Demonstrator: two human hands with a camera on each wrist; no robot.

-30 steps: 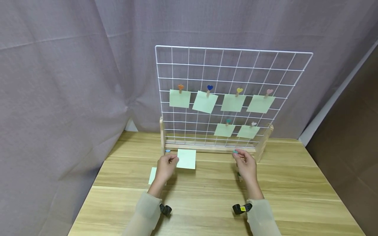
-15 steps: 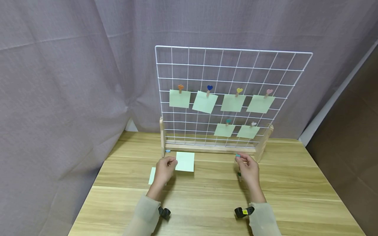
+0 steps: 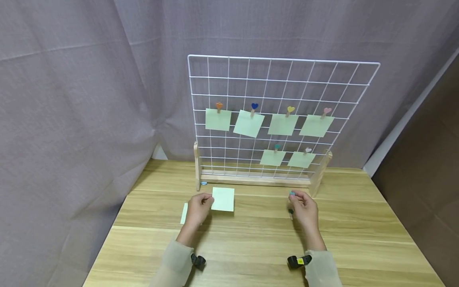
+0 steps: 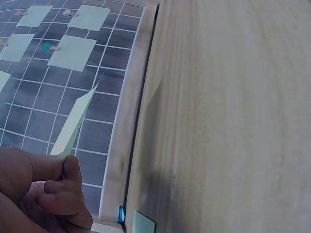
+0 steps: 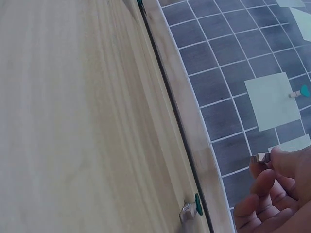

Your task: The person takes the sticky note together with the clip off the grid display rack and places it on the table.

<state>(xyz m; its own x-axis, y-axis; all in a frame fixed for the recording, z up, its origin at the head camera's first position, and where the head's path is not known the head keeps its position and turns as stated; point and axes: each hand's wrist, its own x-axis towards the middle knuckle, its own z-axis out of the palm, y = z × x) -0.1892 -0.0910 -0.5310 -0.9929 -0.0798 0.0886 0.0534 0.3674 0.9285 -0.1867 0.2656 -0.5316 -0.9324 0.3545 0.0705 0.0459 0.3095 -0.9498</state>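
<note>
**Pinching pale green note and turquoise-topped clip in front of wire grid**

Pinching the pale green note by its left edge with the left hand, using a narrow grip in front of the left half of the wire grid. Holding it raised above the wooden tabletop, nearly edge-on to the left wrist view.

Pinching the turquoise-topped clip with the right hand, again in a narrow grip, in front of the wire grid's right end. Showing only the wooden part of it in the right wrist view. Having a green-topped clip near that hand, lying on the tabletop in front of the wire grid's right end.

Partly covering a spare note with the left hand, in front of the wire grid's left end. Having a pale blue clip just beside the wire grid's left foot.

Displaying four upper notes in a row across the wire grid's middle, under orange, dark blue, yellow and pink heart-topped clips. Displaying two lower notes on the wire grid's right half, under green and white hearts. Seating the wire grid in a wooden stand. Facing a grey curtain behind the wire grid.
</note>
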